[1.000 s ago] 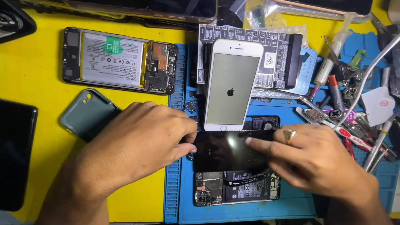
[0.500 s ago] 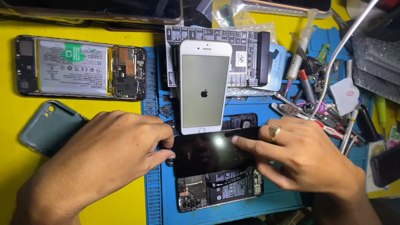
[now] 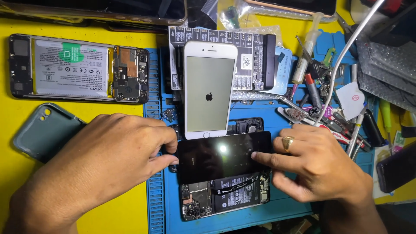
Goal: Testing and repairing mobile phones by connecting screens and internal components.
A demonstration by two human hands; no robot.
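Observation:
A black glass screen panel (image 3: 221,155) lies across an opened dark phone (image 3: 229,197) on the blue work mat (image 3: 277,208). My left hand (image 3: 117,160) grips the panel's left edge with thumb and fingers. My right hand (image 3: 316,164), with a gold ring, presses a fingertip on the panel's right side and holds that edge. Just behind the panel stands a white phone (image 3: 209,89) with a lit grey screen, resting on a black test board (image 3: 249,58).
An opened phone with a white battery (image 3: 80,69) lies at the upper left on the yellow surface. A grey-green phone case (image 3: 43,130) sits left of my left hand. Screwdrivers, tweezers and tubes (image 3: 329,108) crowd the right. A dark phone (image 3: 396,167) lies at the far right.
The view has shifted slightly. Both hands stay on the black panel; my right fingertip has slid a little along its right side.

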